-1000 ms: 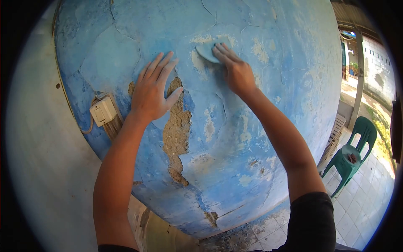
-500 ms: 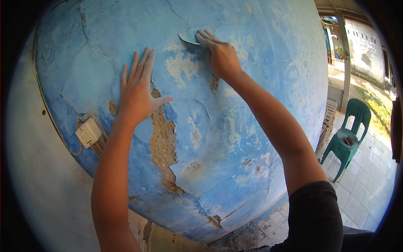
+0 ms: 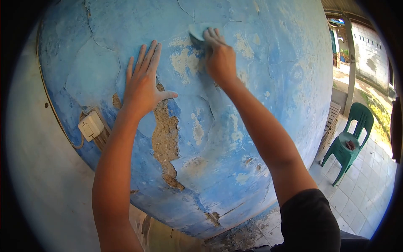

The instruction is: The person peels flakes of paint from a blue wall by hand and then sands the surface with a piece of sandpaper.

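My left hand (image 3: pixel 144 88) lies flat against the peeling blue wall (image 3: pixel 268 113), fingers stretched upward and thumb out to the right. It is open and holds nothing. Higher and to the right, my right hand (image 3: pixel 221 61) presses a bluish, dusty sheet of sandpaper (image 3: pixel 196 32) to the wall. The sheet's left edge curls away from the surface, and part of it is hidden under the fingers. Pale worn paint (image 3: pixel 184 63) shows just below the sheet. Beneath my left hand, a long patch of bare, crumbly plaster (image 3: pixel 165 138) runs downward.
A white switch box (image 3: pixel 91 126) on a wooden backing sticks out at the left, with a cable. On the right, a green plastic chair (image 3: pixel 348 147) with small items on its seat stands on the tiled floor (image 3: pixel 357 189). Debris (image 3: pixel 243 233) lies at the wall's foot.
My right hand and the sandpaper have shifted slightly across the wall, and the hand is now more upright. My left hand stays flat in place. The whole view has shifted a little.
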{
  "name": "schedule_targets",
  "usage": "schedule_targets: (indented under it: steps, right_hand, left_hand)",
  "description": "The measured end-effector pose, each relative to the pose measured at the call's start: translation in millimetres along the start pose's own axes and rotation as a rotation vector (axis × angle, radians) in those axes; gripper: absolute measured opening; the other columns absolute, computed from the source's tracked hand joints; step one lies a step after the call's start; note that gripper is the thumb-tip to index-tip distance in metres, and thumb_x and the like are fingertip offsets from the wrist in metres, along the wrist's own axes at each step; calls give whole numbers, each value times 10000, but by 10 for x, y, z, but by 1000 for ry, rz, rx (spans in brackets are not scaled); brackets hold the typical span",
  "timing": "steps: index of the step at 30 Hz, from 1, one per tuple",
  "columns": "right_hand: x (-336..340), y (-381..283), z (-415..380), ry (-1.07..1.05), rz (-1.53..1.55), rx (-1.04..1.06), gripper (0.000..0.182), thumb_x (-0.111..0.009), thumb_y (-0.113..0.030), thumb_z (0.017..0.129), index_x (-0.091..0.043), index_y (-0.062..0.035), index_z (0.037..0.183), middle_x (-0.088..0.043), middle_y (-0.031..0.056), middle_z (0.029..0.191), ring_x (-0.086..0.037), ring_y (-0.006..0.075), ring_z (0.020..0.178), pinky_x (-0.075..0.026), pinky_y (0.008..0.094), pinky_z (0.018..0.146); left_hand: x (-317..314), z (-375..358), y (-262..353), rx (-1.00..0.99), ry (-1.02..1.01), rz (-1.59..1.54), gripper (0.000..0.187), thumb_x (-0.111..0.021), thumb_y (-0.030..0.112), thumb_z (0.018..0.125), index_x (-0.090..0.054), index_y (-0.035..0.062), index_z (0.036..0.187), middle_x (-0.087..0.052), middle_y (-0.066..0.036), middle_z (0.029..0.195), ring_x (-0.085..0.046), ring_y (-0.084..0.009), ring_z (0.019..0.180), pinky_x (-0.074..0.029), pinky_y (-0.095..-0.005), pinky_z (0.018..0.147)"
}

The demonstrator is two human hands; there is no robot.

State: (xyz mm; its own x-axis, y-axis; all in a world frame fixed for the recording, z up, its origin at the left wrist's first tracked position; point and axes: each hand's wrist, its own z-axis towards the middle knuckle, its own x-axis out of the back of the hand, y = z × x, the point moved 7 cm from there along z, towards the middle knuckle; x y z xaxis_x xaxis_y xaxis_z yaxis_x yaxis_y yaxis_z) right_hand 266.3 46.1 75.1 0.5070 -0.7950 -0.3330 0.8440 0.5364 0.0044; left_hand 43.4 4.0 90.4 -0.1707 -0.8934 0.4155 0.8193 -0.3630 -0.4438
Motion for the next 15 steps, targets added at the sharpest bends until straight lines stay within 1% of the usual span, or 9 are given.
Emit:
schedule_targets:
  steps: [1, 2, 4, 5, 8, 10, 11, 14, 15]
  right_hand:
    - [-70, -254, -209, -157, 90, -40, 455, -598, 12, 995, -684, -19, 1441, -618, 166, 1556, -590, 362, 1445, -569, 469, 1150]
    - [-98, -524, -536, -342, 90, 64, 483, -623, -7, 993, -674, -63, 1470, -566, 147, 1619, -563, 348, 1478, -538, 463, 1190]
    - [83, -764, -942, -453, 142, 320, 524, -653, -30, 981, -672, -146, 1492, -535, 91, 1660, -536, 309, 1510, -533, 454, 1200]
    - [111, -649, -907, -448, 145, 321, 524, -653, -30, 981, -672, -146, 1492, -535, 91, 1660, -536, 309, 1510, -533, 454, 1200]
    - [-17, -345, -533, -494, 80, 253, 527, -665, -42, 971, -680, -163, 1484, -568, 69, 1637, -520, 275, 1526, -543, 446, 1190]
    - [43, -225, -158, -321, 83, 56, 505, -664, -37, 972, -683, -121, 1469, -589, 79, 1616, -537, 267, 1511, -540, 441, 1193]
    - [22, -253, -127, -260, 92, 2, 517, -674, -16, 966, -676, -107, 1474, -606, 83, 1597, -557, 289, 1492, -544, 429, 1190]
    - [12, -703, -837, -281, 115, 18, 499, -653, 35, 965, -698, -100, 1443, -623, 94, 1574, -580, 310, 1467, -555, 432, 1175]
    - [74, -665, -864, -278, 112, 21, 499, -653, 35, 965, -698, -100, 1443, -623, 94, 1574, -580, 310, 1467, -555, 432, 1175]
  left_hand:
    - [22, -14, -5, -4, -3, -13, 1470, -1024, 451, 620, -152, 197, 1775, -204, -33, 1841, -145, -294, 1703, -134, -583, 1373]
    - [65, -27, -29, 0, 2, -8, 1470, -1024, 451, 620, -152, 197, 1775, -204, -33, 1841, -145, -294, 1703, -134, -583, 1373]
    - [83, -100, -87, 38, -68, 122, 1491, -1008, 534, 612, -142, 191, 1777, -179, -31, 1846, -132, -296, 1704, -131, -581, 1374]
    - [87, -145, -100, 37, -66, 129, 1491, -1008, 534, 612, -142, 191, 1777, -179, -31, 1846, -132, -296, 1704, -131, -581, 1374]
    - [64, -202, -131, 15, -82, 167, 1448, -970, 644, 639, -199, 162, 1766, -174, -48, 1845, -133, -285, 1703, -134, -579, 1373]
    - [71, -185, -107, 4, -47, 182, 1440, -941, 696, 649, -210, 148, 1763, -172, -64, 1844, -124, -290, 1704, -124, -574, 1375]
    - [74, -188, -113, 11, -49, 181, 1440, -941, 696, 649, -210, 148, 1763, -172, -64, 1844, -124, -290, 1704, -124, -574, 1375]
    - [97, -186, -142, 8, -56, 128, 1429, -928, 709, 663, -217, 132, 1760, -173, -68, 1844, -122, -291, 1705, -117, -579, 1373]
    - [89, -189, -145, -3, -56, 155, 1429, -925, 714, 664, -218, 128, 1759, -176, -69, 1843, -124, -292, 1704, -118, -581, 1372]
